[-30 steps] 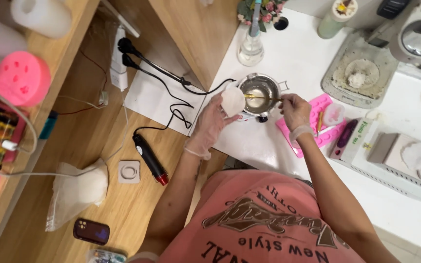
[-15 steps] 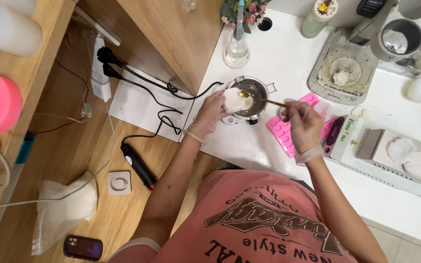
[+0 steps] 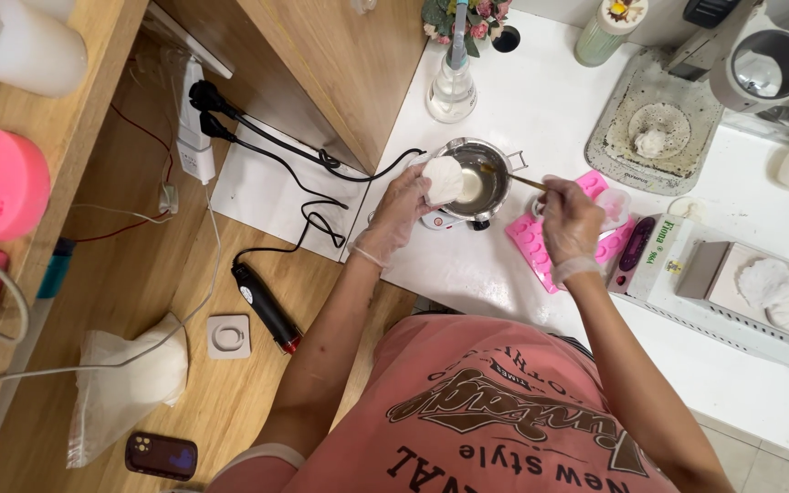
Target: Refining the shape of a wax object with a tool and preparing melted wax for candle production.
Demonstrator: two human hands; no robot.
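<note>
A small metal melting pot (image 3: 489,157) with pale liquid stands on the white table (image 3: 522,100). My gloved left hand (image 3: 401,215) holds a white shell-shaped wax piece (image 3: 443,180) over the pot's left rim. My gloved right hand (image 3: 568,224) grips a thin gold spoon (image 3: 515,177) whose tip reaches into the pot. Under my right hand lies a pink silicone mould (image 3: 541,245).
A glass bottle (image 3: 452,91) with flowers stands behind the pot. Right are a grey tray with wax crumbs (image 3: 655,132), a metal cup (image 3: 760,73) and a scale with white wax shells (image 3: 783,301). A black cord (image 3: 321,164), a heat gun (image 3: 265,306), a phone (image 3: 161,455) and a bag (image 3: 125,379) lie on the wooden floor.
The spoon was lifted over the wax piece half a second ago and is back at the pot's rim. My left hand has kept the wax piece at the pot. The view shifted slightly.
</note>
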